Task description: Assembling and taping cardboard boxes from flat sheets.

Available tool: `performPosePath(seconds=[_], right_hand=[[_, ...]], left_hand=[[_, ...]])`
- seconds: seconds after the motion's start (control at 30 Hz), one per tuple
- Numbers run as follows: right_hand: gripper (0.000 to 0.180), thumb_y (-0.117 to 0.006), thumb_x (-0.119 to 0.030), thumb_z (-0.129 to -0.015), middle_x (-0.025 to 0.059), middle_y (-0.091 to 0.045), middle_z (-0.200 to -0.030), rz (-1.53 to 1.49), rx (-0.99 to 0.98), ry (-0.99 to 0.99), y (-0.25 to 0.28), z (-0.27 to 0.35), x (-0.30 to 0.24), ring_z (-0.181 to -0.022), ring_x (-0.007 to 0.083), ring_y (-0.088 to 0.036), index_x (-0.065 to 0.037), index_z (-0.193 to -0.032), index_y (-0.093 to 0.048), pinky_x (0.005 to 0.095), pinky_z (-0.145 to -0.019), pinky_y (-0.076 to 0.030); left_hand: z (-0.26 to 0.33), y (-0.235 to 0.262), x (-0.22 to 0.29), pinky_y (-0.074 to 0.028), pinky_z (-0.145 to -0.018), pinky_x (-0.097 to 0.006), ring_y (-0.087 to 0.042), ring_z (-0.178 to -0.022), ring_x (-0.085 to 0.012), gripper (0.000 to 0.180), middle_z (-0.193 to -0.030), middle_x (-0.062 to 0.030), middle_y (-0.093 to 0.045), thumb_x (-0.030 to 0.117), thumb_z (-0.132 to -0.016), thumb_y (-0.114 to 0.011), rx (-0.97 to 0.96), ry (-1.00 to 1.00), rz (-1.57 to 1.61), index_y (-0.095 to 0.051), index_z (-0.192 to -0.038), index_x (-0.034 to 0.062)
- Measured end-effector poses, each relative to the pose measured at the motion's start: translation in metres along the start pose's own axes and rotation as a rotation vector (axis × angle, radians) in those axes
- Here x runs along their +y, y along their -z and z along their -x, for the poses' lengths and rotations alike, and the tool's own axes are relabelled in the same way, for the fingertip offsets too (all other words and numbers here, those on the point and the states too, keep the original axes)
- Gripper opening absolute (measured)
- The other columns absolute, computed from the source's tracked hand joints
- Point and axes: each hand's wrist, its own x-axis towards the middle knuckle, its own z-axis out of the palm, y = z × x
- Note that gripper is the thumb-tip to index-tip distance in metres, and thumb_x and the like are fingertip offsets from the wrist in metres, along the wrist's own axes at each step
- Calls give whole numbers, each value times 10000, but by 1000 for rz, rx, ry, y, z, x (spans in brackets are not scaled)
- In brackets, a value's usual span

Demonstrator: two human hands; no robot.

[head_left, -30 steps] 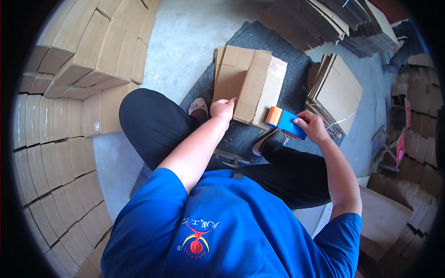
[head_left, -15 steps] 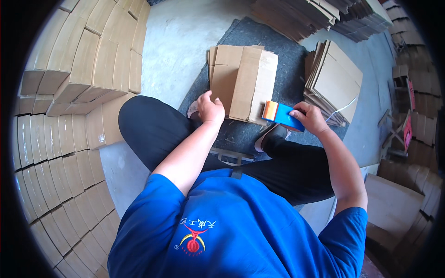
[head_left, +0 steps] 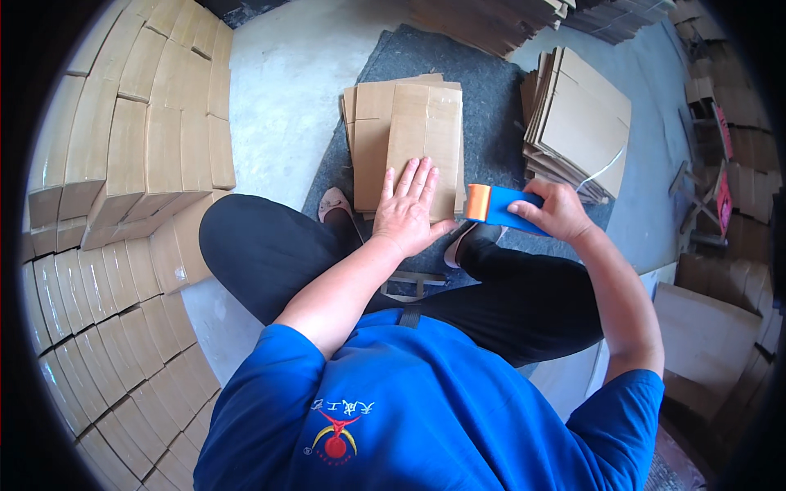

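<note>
A folded brown cardboard box [head_left: 413, 131] lies on a dark grey mat [head_left: 491, 106] in front of my crossed legs. My left hand [head_left: 409, 209] presses flat on the box's near end, fingers spread. My right hand [head_left: 559, 211] grips a blue tape dispenser [head_left: 501, 206] with an orange front end, held just right of the box's near corner, close to my left hand.
A tied bundle of flat cardboard sheets [head_left: 577, 123] lies right of the mat. Rows of stacked assembled boxes [head_left: 123, 188] fill the left side. More cardboard piles [head_left: 491, 20] stand at the back, and further boxes [head_left: 712, 327] sit at the right.
The box has been laid flatter on the mat. My left hand went from gripping its near corner to pressing flat on top. The tape dispenser stayed beside the box's near right corner.
</note>
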Motion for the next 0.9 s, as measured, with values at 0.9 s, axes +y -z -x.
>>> performPosePath(seconds=[0.9], right_hand=[[529,-473,-181,-918,119,-726,-846,319,-150,-168,-150,-49,-39,-757,284,-715,-100,-1430,-371,438,-658,-538]], left_hand=[[-7,-7,-26,-101,-1197,-452,-154,-1476,-347,739,-1593,-191,-164,357,-918,-555,451,35,569,-257,-1500,13]])
